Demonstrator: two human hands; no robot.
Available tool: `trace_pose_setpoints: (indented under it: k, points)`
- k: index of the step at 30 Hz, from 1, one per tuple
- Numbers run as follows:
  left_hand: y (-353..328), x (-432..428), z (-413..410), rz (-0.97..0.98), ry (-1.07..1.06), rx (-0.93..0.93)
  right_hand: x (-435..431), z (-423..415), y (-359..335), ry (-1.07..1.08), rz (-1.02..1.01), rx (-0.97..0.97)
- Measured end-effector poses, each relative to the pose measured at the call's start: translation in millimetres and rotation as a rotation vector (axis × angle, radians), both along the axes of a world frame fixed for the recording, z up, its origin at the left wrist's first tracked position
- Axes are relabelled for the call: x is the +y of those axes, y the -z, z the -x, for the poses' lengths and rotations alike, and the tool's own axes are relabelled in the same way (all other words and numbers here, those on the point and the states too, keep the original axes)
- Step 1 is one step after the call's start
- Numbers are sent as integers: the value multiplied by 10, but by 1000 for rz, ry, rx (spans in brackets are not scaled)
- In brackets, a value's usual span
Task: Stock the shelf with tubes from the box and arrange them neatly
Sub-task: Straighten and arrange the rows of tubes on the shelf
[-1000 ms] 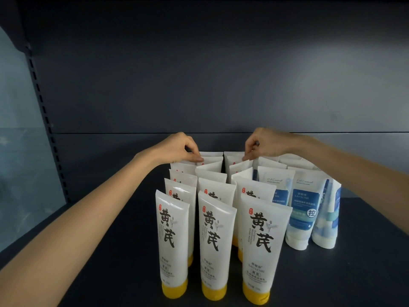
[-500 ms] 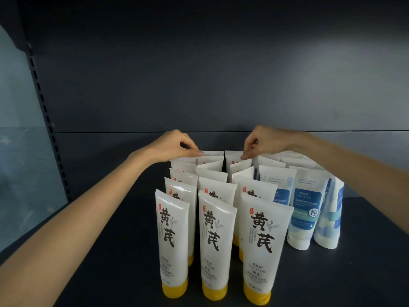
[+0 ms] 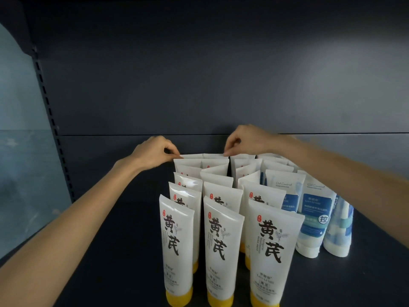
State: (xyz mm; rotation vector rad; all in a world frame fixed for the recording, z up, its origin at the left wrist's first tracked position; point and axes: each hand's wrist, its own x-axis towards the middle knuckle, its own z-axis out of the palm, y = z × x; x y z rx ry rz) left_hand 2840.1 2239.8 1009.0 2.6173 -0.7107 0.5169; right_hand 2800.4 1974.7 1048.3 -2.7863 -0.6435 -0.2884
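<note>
Tubes [image 3: 223, 244] stand cap-down on the dark shelf [image 3: 106, 251] in the head view, the only one you have; three files of them run from the front edge back toward the back panel [image 3: 199, 85]. Your left hand [image 3: 155, 152] reaches over the left file and pinches the crimped top corner of a rearmost tube [image 3: 192, 156] between thumb and forefinger; your right hand [image 3: 247, 139] pinches a crimp close beside it, the other fingers curled in. Whether both hands hold one tube or two neighbours cannot be told from here.

The risk, as I judge it, lies in that long reach: your forearms pass just over the files, and a dropped wrist or a sideways tug on the crimp could tip a tube into its neighbour and send the file over like dominoes; the narrow caps give little footing. The middle rows already lean and twist, so there is slack to lose. Pulling toward the blue-labelled tubes [image 3: 316, 216], which stand touching the right file, could crowd them too.

As for looks: white, glossy, flat-sealed at the top, yellow caps at the bottom, bold black characters and a small red seal facing you; the front three stand fairly square, the rear ones less so.
</note>
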Motion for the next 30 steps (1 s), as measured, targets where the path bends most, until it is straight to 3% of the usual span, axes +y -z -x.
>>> trace_pose_setpoints:
  k: [5,11,25,30]
  points:
    - [71,-33,12,127,56,16,130,-57,71,51,77,-145]
    - [74,-4,0,138,14,4,71,-87,59,78,95,-158]
    - [-12,12,63,103,5,57,8,-75,39,85,14,-95]
    - [-103,33,148,179,61,36,16,15,-42,-47,-94,102]
